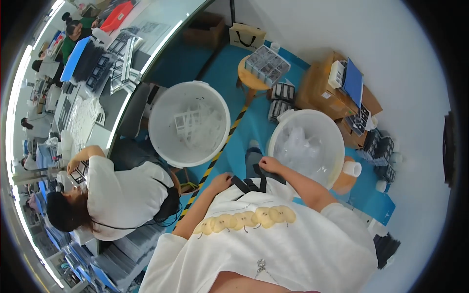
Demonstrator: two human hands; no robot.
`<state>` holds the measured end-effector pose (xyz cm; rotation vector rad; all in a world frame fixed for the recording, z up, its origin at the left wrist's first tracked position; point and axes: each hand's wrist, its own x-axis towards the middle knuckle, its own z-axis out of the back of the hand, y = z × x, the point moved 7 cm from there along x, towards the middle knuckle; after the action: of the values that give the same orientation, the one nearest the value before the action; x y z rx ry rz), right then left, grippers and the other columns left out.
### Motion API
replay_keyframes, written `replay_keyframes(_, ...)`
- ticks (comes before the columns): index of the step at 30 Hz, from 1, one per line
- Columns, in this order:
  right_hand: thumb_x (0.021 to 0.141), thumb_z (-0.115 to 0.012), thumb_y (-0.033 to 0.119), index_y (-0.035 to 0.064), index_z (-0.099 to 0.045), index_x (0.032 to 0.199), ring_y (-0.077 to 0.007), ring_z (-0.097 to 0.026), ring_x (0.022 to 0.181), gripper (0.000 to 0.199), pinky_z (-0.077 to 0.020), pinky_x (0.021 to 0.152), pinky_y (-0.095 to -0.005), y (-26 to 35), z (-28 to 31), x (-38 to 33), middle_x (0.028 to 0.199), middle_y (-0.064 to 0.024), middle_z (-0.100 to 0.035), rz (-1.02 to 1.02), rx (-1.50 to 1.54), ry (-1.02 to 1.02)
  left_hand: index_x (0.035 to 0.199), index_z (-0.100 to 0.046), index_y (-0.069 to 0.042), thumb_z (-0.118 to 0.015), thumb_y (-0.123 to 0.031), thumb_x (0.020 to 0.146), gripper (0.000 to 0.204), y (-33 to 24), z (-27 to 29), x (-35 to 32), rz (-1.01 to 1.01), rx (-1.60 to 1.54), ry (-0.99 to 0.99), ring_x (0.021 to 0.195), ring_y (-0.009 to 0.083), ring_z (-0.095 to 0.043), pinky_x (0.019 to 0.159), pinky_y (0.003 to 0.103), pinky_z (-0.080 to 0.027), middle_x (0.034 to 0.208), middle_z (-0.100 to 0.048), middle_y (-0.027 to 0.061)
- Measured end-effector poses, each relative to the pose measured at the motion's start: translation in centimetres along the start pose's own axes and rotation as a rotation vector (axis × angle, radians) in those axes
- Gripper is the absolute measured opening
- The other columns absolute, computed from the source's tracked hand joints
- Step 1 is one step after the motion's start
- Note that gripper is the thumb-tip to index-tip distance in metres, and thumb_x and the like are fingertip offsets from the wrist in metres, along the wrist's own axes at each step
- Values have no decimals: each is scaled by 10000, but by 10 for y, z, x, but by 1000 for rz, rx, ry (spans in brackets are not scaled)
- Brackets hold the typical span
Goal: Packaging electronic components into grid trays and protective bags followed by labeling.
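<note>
Black straps (249, 185) lie at my waist, over the lower edge of my white shirt. My left hand (222, 182) is closed at the left end of the straps, its fingers curled around one of them. On the other side, my right hand (270, 165) pinches another black strap that runs up from the middle. The fingertips are small in view, and part of each grip is hidden. Just beyond my right hand stands a large white bin (338, 146) with clear plastic bags (296, 149) inside.
Another white bin (155, 122) holds clear plastic and a tray. A wooden stool (245, 75) carries a grey compartment tray (267, 66). Cardboard boxes (320, 85) stand along the wall. At left, a co-worker (129, 195) sits at a long table (168, 36). Striped floor tape (238, 120) runs between us.
</note>
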<state>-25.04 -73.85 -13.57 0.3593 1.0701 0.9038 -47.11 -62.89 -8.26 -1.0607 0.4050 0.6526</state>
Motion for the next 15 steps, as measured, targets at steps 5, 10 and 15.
replay_keyframes(5,787,-597,282,41,-673,820,-300,-648,774,255,-492,684,-403,-10,45,48,807,-160,-672,50,-13,124,949,-640,-12,-574,-311,889,312,-35,31,33,-106,-69,-77,883,397,-603,747,467,-469,918,-648,218)
replay_keyframes(10,740,-593,269,25,-667,686,-326,-640,690,261,-488,648,-418,-25,61,67,707,-170,-657,60,-32,138,914,-633,-4,-563,-320,902,324,-46,54,57,5,-150,-39,858,406,-598,744,469,-462,879,-644,224)
replay_keyframes(15,740,-597,264,30,-679,700,-323,-649,706,251,-491,649,-417,-50,79,100,707,-167,-659,-62,46,-57,913,-631,2,-558,-299,909,309,-45,70,88,-33,-113,-22,865,415,-592,743,477,-459,881,-643,226)
